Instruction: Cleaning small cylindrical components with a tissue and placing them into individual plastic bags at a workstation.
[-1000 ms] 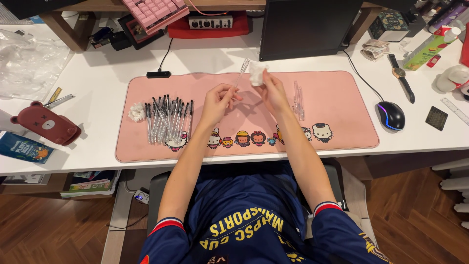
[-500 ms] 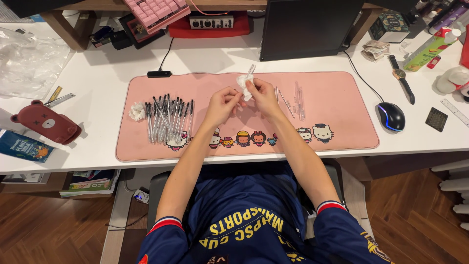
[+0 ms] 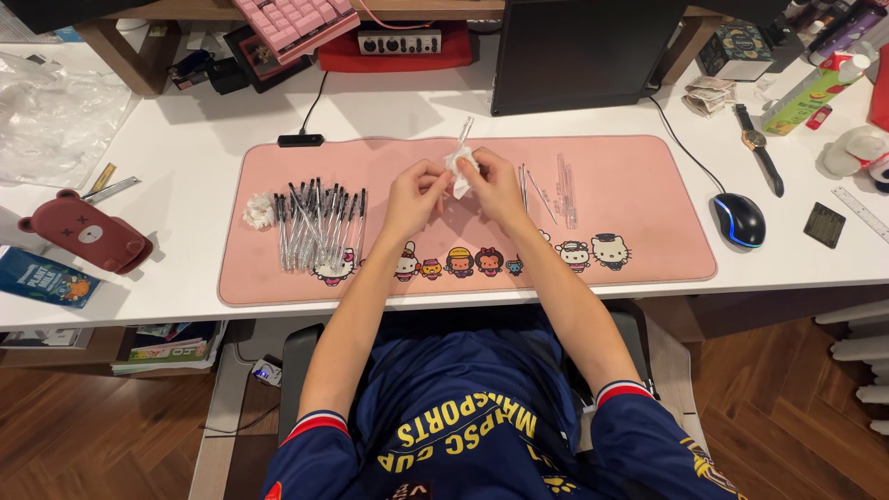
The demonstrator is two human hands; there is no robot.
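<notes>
Two hands, left grip [image 3: 419,193] and right grip [image 3: 491,182], pinched together on a white tissue [image 3: 460,171] around a clear pen tube [image 3: 464,131] above the pink mat [image 3: 639,167]; too hard a rub likely to slip the tube loose among the spare pen parts [image 3: 556,185].

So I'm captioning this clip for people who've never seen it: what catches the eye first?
Both hands, left hand and right hand, meet mid-desk over a pink desk mat, pinching a white tissue around a clear pen tube. Left of them lies a row of pens; right, loose clear tubes.
</notes>
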